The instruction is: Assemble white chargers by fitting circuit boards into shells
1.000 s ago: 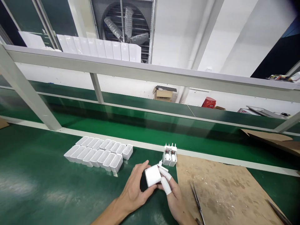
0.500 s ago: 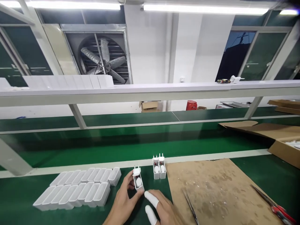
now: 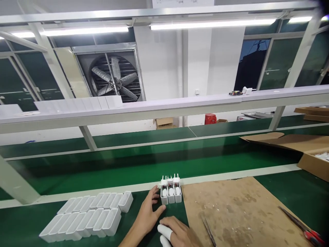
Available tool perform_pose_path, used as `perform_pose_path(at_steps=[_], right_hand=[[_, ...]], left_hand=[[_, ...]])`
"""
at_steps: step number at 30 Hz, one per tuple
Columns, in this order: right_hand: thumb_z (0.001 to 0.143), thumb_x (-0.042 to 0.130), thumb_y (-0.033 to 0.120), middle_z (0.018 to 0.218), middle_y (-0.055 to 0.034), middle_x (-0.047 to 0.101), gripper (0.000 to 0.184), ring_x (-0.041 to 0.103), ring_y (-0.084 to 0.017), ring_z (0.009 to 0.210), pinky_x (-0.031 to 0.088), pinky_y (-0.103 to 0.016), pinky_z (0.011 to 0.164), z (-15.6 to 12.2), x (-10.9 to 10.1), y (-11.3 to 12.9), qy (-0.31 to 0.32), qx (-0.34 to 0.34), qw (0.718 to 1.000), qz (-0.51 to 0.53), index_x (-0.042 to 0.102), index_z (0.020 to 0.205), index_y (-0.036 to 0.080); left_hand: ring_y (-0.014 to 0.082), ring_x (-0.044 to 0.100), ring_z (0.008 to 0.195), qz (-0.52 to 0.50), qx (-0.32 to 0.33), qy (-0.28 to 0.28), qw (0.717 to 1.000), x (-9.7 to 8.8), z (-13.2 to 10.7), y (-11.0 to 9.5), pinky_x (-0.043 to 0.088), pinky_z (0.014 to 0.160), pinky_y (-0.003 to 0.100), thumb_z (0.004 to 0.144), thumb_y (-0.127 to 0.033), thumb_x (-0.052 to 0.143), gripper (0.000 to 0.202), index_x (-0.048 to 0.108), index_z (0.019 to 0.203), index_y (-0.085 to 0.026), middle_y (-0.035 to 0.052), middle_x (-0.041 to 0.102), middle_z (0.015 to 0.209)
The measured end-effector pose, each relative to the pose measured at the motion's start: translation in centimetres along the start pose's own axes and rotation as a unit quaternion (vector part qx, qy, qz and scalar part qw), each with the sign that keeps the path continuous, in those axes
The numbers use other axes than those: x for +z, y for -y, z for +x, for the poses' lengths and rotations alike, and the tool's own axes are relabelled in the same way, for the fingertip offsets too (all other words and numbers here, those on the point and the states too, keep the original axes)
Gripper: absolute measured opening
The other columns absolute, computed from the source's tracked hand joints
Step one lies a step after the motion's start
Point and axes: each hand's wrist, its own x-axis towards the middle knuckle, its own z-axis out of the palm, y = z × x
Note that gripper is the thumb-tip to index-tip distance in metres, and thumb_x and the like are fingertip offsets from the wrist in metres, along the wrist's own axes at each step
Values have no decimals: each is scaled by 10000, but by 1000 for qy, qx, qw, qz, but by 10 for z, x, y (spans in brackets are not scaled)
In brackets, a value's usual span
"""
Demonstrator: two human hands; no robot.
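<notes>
Three open white charger cases [image 3: 171,196], each with a two-pin plug at its upper end, stand side by side on the green tabletop [image 3: 140,192], near the pale edge strip [image 3: 144,188] and just left of a stained cardboard sheet [image 3: 231,202]. The left hand [image 3: 148,212] is beside the leftmost case, thumb and fingers spread wide with nothing gripped; whether a fingertip touches the case I cannot tell. The right hand [image 3: 180,233], partly cut off by the lower border, lies just in front of the row, white finger cots [image 3: 166,231] on two digits, their tips slightly parted with nothing seen between them. Metal tweezers [image 3: 209,232] and a red-handled tool [image 3: 298,221] lie on the sheet's near part and right side. Well to the left, open-topped white shells [image 3: 111,223] form two rows.
</notes>
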Motion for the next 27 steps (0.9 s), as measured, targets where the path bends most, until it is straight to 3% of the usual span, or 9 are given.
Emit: perform_pose_path(at_steps=[2, 5, 8, 10, 14, 17, 21, 25, 27], right_hand=[[985, 486, 122, 1198, -111, 753, 425, 772, -267, 990, 679, -358, 812, -13, 23, -8, -37, 16, 999, 0, 574, 1368, 284], [971, 459, 130, 1121, -98, 774, 408, 787, -286, 920, 689, -375, 731, -31, 58, -18, -83, 30, 996, -3, 607, 1310, 302], [909, 503, 93, 1126, -83, 788, 478, 796, -292, 899, 699, -391, 731, -37, 71, -19, -62, 56, 996, 7, 609, 1318, 318], [869, 531, 65, 1119, -77, 791, 513, 796, -295, 893, 702, -396, 732, -33, 62, -14, -48, 69, 996, 6, 614, 1306, 322], [866, 549, 35, 1241, -93, 758, 502, 779, -290, 1010, 697, -409, 847, -15, 19, 2, 26, 43, 999, 3, 626, 1294, 285], [886, 558, 46, 1284, -120, 732, 428, 752, -287, 1073, 679, -406, 917, -3, -6, 8, 49, 12, 999, -12, 654, 1263, 225], [865, 612, 81, 1253, -124, 733, 348, 744, -290, 1044, 676, -397, 897, 3, -13, 6, 34, 13, 998, -42, 687, 1187, 191], [880, 703, 173, 1311, -75, 741, 344, 752, -280, 1080, 672, -368, 916, 2, -6, -4, 69, 34, 995, -66, 675, 1222, 203], [944, 695, 229, 1324, -50, 751, 350, 753, -261, 1117, 658, -343, 958, 2, -3, -13, 96, 61, 991, -66, 651, 1290, 208]], left_hand=[[346, 608, 1346, 129, 65, -29, 989, -28, -3, -3, 510, 1152, 622, 913, -353, 663, 600, 538, 1490, -246, 142, 624, 1482], [420, 529, 1407, 326, 144, -97, 929, -83, -3, -4, 466, 1149, 702, 963, -359, 626, 357, 701, 1286, -226, 152, 651, 1444], [523, 449, 1443, 471, 119, -113, 867, -127, -4, 2, 492, 1044, 750, 952, -405, 642, 265, 775, 1038, -193, 203, 638, 1442], [538, 417, 1466, 523, 97, -94, 842, -140, -7, 8, 493, 1036, 742, 938, -387, 661, 239, 787, 967, -187, 215, 628, 1450], [510, 469, 1452, 546, 119, -42, 828, -126, -13, 11, 506, 1047, 722, 932, -209, 592, 203, 772, 839, -189, 192, 676, 1398], [452, 512, 1448, 488, 167, 16, 857, -100, -16, 1, 547, 1051, 690, 976, -197, 550, 241, 760, 865, -237, 115, 686, 1417], [351, 579, 1419, 387, 219, 100, 890, -78, -19, -13, 602, 1080, 563, 997, -243, 586, 202, 770, 974, -320, 16, 664, 1471], [253, 741, 1186, 279, 234, 35, 931, -66, -18, -11, 679, 941, 387, 994, -207, 457, 398, 780, 1118, -404, -13, 720, 1385], [255, 754, 1157, 213, 227, 21, 950, -56, -18, -10, 682, 935, 375, 980, -251, 474, 381, 783, 1146, -400, -8, 728, 1369]])
